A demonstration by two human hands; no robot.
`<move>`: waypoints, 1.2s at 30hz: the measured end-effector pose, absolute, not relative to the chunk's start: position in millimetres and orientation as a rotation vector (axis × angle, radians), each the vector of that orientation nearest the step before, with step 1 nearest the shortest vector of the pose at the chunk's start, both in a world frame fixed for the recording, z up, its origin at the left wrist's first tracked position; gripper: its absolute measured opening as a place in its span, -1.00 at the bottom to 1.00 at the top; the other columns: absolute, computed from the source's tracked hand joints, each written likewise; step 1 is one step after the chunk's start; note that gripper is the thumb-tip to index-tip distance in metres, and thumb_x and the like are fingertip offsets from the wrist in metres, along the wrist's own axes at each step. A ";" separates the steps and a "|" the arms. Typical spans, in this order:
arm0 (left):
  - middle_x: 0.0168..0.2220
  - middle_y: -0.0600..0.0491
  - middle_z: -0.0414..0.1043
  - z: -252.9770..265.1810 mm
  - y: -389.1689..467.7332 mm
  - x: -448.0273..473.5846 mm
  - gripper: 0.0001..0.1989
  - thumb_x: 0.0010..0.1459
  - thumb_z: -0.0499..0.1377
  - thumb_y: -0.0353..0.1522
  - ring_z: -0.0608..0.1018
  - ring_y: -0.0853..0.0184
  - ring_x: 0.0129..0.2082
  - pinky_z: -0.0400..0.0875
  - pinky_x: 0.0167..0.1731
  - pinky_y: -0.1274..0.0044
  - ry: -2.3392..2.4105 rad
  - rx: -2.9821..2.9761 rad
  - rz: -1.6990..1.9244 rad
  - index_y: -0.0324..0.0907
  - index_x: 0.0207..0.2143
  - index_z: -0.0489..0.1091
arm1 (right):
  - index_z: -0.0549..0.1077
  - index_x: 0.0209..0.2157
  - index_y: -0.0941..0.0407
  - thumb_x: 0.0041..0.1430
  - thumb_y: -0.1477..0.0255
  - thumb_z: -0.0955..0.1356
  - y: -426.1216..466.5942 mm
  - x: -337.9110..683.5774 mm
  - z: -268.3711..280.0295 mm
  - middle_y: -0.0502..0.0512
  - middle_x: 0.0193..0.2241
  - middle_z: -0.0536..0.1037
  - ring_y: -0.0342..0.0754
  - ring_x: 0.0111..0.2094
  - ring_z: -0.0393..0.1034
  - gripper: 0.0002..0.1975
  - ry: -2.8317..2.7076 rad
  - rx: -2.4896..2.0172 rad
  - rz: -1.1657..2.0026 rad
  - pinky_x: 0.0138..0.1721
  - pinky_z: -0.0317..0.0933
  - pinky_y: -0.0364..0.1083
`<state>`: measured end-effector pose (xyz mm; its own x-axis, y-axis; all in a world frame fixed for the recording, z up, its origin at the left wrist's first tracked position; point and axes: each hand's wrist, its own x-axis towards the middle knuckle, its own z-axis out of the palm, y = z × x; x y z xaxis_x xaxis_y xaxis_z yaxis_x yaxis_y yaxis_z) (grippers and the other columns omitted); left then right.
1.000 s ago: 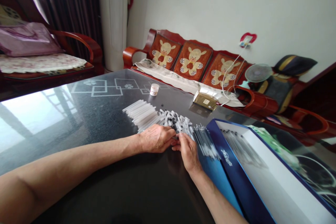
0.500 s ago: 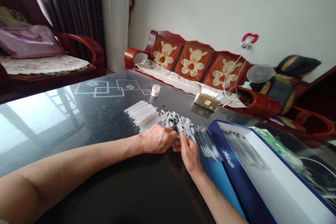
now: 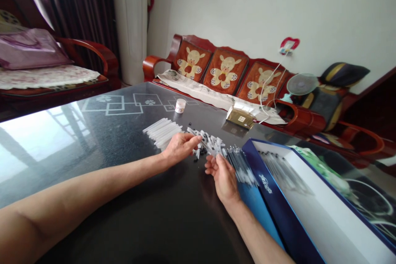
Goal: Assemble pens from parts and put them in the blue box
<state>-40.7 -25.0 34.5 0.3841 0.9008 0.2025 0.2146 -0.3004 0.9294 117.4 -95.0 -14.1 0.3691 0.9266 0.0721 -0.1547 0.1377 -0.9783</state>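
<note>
My left hand [image 3: 182,147] is closed, thumb and fingers pinching one end of a thin translucent pen barrel [image 3: 209,147]. My right hand [image 3: 225,178] pinches the barrel's near end between thumb and forefinger, its other fingers curled. Behind the hands lies a loose heap of white pen caps [image 3: 213,140] mixed with small black parts. To the left, a row of frosted pen tubes [image 3: 162,130] lies side by side, partly covered by my left hand. Dark pen refills [image 3: 241,165] are spread right of the heap, beside my right hand.
A blue box [image 3: 272,198] with a white inside holds several pens [image 3: 286,171] at its far end. A small round tub [image 3: 180,106] and a gold tissue box [image 3: 240,117] stand farther back on the dark glossy table [image 3: 123,214]. Beyond is a wooden sofa [image 3: 154,64].
My hands have moved apart from their close grip, the left one up and left. The pen barrel now shows between them. The whole view has shifted slightly.
</note>
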 end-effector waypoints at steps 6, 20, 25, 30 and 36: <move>-0.47 0.04 0.45 30.0 -17.7 -35.6 -0.68 0.10 0.17 -0.14 0.47 0.46 -0.52 0.30 -0.55 0.65 0.728 1.198 0.942 -0.26 -0.39 0.42 | 0.50 -0.42 0.12 0.24 0.11 0.24 -103.5 115.6 -8.5 0.08 -0.38 0.57 -0.12 -0.41 0.41 -0.59 -1.328 -1.278 0.827 -0.38 0.30 -0.14; -0.51 0.13 0.39 31.1 -13.2 -35.8 -0.70 0.05 0.04 -0.42 0.37 0.49 -0.64 0.21 -0.66 0.65 0.784 1.018 0.956 -0.21 -0.11 0.30 | 0.49 -0.23 0.12 0.20 0.17 0.27 -97.6 126.0 -12.6 0.13 -0.28 0.55 -0.05 -0.34 0.43 -0.67 -1.169 -1.398 0.589 -0.39 0.33 -0.11; -0.57 0.15 0.33 34.3 -11.1 -37.5 -0.75 0.02 0.01 -0.42 0.26 0.51 -0.70 0.12 -0.70 0.62 0.833 1.016 1.018 -0.23 -0.22 0.34 | 0.51 -0.15 0.08 0.21 0.51 0.20 -96.6 128.4 -1.5 0.16 -0.16 0.49 0.01 -0.12 0.39 -0.70 -1.818 -1.425 0.167 -0.06 0.28 -0.01; -0.56 0.15 0.34 34.9 -12.2 -37.3 -0.77 0.00 0.03 -0.43 0.24 0.52 -0.72 0.07 -0.72 0.62 0.839 1.041 0.997 -0.23 -0.26 0.36 | 0.48 -0.06 0.02 0.18 0.64 0.18 -80.3 123.2 9.2 0.17 -0.17 0.46 0.04 -0.18 0.33 -0.58 -2.310 -1.488 -0.286 -0.14 0.24 0.01; -0.59 0.14 0.35 29.2 -15.4 -34.6 -0.80 -0.02 0.02 -0.46 0.23 0.52 -0.74 0.05 -0.73 0.62 0.818 1.081 0.938 -0.24 -0.33 0.38 | 0.49 -0.15 0.00 0.28 0.52 0.23 -55.8 128.6 18.5 0.12 -0.26 0.47 0.02 -0.23 0.31 -0.75 -2.570 -1.421 -0.579 -0.20 0.18 -0.01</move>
